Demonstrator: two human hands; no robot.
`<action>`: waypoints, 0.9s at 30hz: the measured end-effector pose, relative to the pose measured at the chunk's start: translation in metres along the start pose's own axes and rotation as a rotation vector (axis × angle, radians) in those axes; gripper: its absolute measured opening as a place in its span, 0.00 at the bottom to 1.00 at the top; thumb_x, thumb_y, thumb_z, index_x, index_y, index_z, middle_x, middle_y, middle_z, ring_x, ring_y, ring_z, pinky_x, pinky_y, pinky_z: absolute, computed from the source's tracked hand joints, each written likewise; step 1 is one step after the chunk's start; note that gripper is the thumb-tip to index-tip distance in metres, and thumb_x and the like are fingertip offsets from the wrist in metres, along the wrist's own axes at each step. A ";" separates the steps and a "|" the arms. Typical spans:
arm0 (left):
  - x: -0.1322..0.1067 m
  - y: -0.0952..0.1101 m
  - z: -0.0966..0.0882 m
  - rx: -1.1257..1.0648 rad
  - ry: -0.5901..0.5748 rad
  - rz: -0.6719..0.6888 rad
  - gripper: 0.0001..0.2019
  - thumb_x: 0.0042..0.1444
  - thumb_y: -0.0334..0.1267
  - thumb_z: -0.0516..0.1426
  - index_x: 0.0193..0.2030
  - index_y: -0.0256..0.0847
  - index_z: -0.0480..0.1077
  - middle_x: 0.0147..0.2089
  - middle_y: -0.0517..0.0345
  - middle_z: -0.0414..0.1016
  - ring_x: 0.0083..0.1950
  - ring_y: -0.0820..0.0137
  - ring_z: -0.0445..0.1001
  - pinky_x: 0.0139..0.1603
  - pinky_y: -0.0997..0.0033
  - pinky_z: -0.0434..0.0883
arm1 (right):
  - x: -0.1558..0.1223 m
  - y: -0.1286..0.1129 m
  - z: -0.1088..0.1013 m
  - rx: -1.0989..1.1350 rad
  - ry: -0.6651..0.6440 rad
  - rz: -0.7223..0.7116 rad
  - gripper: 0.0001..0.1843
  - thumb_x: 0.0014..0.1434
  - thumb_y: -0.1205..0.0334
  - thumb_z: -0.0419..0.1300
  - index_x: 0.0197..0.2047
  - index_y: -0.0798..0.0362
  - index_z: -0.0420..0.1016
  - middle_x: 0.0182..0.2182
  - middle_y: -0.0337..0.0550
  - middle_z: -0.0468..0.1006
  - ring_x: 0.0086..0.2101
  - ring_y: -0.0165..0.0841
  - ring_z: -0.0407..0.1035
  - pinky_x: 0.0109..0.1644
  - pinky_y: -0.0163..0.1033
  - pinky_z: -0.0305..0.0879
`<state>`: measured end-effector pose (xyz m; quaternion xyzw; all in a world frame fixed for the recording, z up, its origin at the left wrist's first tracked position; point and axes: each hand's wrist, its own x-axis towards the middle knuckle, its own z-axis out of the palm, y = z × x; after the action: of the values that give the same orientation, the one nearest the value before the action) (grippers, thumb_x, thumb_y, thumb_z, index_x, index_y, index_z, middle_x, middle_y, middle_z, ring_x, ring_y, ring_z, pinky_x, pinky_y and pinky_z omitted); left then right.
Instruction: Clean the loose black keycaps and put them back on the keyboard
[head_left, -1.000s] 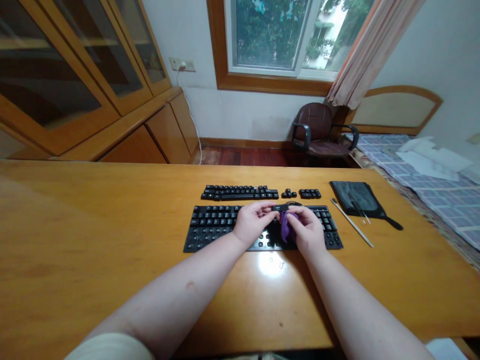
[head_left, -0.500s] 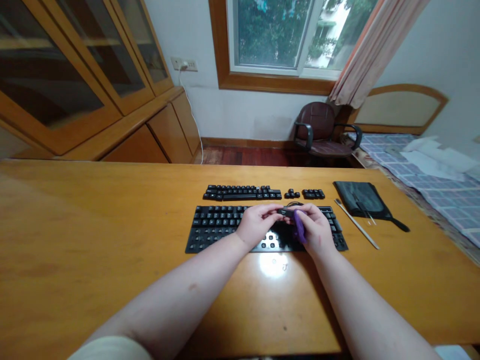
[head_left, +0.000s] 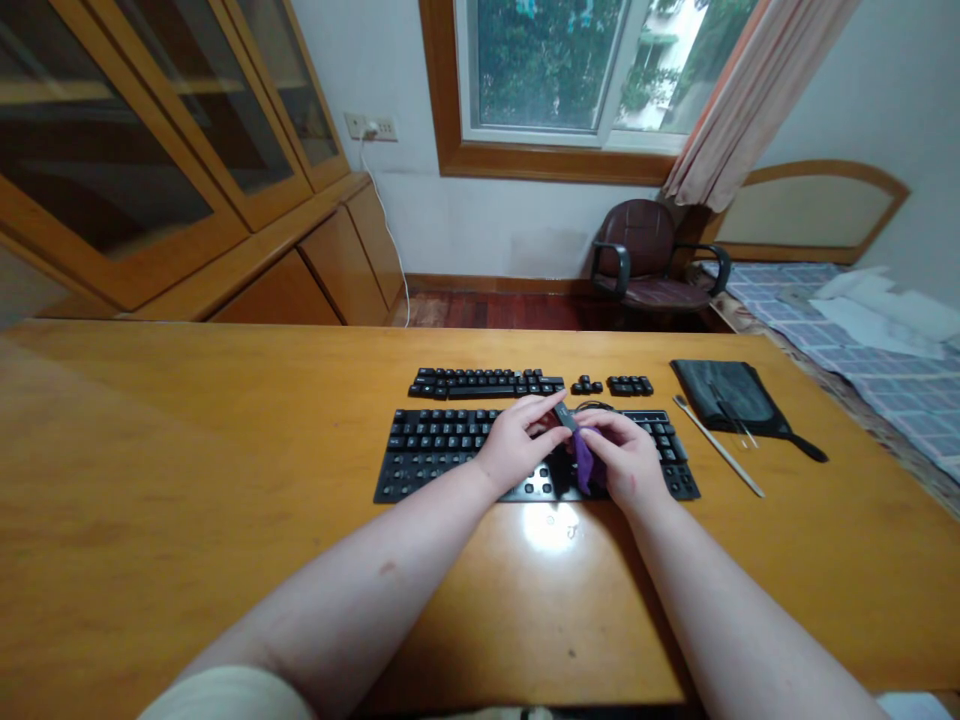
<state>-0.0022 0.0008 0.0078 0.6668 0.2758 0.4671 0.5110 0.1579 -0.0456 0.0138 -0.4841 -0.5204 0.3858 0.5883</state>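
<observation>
Pinched in the fingers of my left hand is a wide black keycap, tilted over the keyboard. My right hand is closed on a purple cloth, which touches the keycap's near end and hangs down. Below both hands lies the black keyboard; its upper rows carry keys, while the lower rows show bare switch posts. Part of its middle is hidden by my hands. Beyond it, removed keycaps stand in rows, with smaller groups of arrow keys and other keycaps to their right.
A black pouch lies at the right of the wooden table, with a thin wire tool on it. Beside it is a long pale stick. A chair and a bed stand beyond the table.
The keycap has turned from lying level to a slanted angle in my left fingers. The purple cloth has shifted slightly left and down with my right fingers. The view has moved a little.
</observation>
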 end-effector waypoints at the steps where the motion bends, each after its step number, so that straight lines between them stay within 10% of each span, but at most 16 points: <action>1: 0.000 0.000 0.000 -0.030 -0.024 -0.002 0.26 0.50 0.32 0.61 0.57 0.45 0.66 0.48 0.53 0.67 0.46 0.69 0.73 0.50 0.64 0.73 | 0.000 0.001 0.000 -0.003 -0.004 0.003 0.03 0.50 0.60 0.64 0.30 0.49 0.77 0.35 0.43 0.78 0.39 0.37 0.72 0.47 0.47 0.68; 13: 0.000 0.002 0.009 -0.274 0.095 -0.221 0.26 0.37 0.26 0.66 0.48 0.36 0.71 0.32 0.59 0.73 0.35 0.73 0.73 0.45 0.67 0.75 | 0.002 0.008 -0.001 0.104 0.042 0.121 0.05 0.45 0.60 0.68 0.28 0.49 0.78 0.31 0.40 0.79 0.34 0.33 0.72 0.41 0.39 0.69; 27: 0.000 0.002 0.005 -0.157 -0.075 -0.084 0.24 0.45 0.29 0.63 0.52 0.43 0.71 0.46 0.52 0.71 0.41 0.70 0.73 0.48 0.63 0.73 | 0.002 0.006 -0.001 0.147 0.119 0.175 0.10 0.44 0.57 0.68 0.30 0.51 0.75 0.28 0.39 0.77 0.28 0.30 0.71 0.33 0.36 0.69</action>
<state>0.0023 -0.0021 0.0095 0.6295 0.2467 0.4399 0.5910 0.1598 -0.0427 0.0085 -0.5051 -0.4105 0.4434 0.6162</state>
